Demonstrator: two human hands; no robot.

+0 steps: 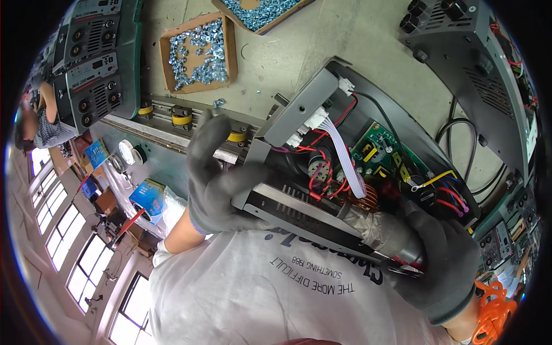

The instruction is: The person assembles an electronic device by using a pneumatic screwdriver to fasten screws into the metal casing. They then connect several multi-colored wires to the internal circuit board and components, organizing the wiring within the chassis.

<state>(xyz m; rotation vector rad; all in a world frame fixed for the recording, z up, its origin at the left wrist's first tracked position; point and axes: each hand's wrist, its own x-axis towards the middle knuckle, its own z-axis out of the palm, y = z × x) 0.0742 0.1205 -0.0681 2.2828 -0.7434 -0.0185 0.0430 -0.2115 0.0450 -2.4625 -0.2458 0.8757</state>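
A grey metal machine casing (299,215) lies opened in front of me, tilted, its inside showing. In it are a green circuit board (376,146), a copper-wound coil (363,198), a white ribbon cable (344,155) and red wires. My left hand (221,187), in a grey glove, rests at the left end of the casing with its fingers apart. My right hand (443,247), gloved too, curls at the right end around a grey cylindrical thing (399,238) partly wrapped in clear film. Its fingertips reach inside the casing and are partly hidden.
Cardboard trays of screws, one at the left (233,54) and one behind (276,20), lie on the bench. A rail with yellow rollers (183,119) runs to the left. Finished machines (95,92) stand far left; another casing (477,80) stands right. An orange coil (494,313) hangs by my right wrist.
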